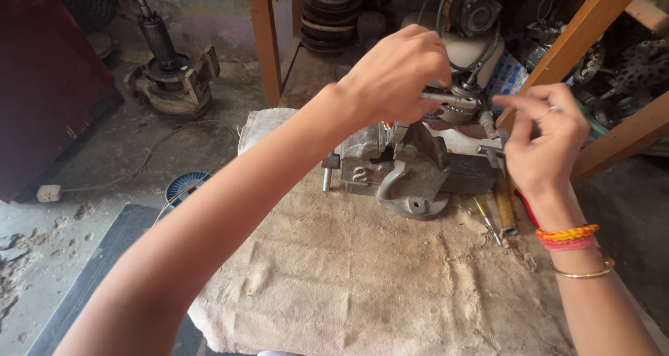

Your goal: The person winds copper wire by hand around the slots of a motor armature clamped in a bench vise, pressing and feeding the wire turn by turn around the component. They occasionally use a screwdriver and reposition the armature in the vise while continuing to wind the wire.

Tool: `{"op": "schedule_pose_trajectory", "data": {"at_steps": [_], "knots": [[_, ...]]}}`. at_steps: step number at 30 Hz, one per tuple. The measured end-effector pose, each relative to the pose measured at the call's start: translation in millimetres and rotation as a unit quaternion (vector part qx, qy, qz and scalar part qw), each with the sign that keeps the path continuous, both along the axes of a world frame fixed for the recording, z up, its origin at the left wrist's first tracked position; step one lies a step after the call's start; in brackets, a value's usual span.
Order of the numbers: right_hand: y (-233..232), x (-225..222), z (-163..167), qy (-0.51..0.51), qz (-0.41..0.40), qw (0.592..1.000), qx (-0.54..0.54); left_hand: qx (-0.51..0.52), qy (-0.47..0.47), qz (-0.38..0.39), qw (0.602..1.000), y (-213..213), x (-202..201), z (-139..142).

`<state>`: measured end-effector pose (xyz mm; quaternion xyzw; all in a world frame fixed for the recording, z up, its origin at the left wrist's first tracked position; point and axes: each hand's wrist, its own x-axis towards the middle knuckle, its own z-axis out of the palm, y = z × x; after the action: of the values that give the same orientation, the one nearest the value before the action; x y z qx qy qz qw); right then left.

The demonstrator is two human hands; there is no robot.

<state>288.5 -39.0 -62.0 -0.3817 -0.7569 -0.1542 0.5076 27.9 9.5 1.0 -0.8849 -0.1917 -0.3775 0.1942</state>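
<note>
Left hand: fingers closed around a thin grey metal tool, above the grey cast-iron bench vise. Right hand: fingers pinched on a small metal part just beside the tool tip. Vise rests on a burlap-covered tabletop; yellow-handled screwdriver lies beside it.

Two hands, one vise, perhaps two screwdrivers.
</note>
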Motion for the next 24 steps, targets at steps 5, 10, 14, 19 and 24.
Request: {"op": "schedule_pose_trajectory", "data": {"at_steps": [5, 10, 14, 19, 24], "knots": [[15, 5, 4, 0.163, 0.155, 0.971, -0.078, -0.179, 0.053, -0.018, 0.982, 41, 16, 12], [32, -5, -10, 0.460, 0.258, 0.835, -0.155, -0.283, -0.044, -0.095, 0.953, 54, 13, 1], [21, -45, -25, 0.171, 0.054, 0.983, -0.025, -0.292, -0.093, -0.104, 0.946, 59, 15, -1], [27, -81, -12, 0.094, 0.090, 0.991, -0.031, -0.281, -0.125, -0.081, 0.948, 62, 20, -6], [50, -84, -20, 0.049, -0.033, 0.977, -0.206, -0.316, -0.157, -0.097, 0.930, 66, 16, -4]]}}
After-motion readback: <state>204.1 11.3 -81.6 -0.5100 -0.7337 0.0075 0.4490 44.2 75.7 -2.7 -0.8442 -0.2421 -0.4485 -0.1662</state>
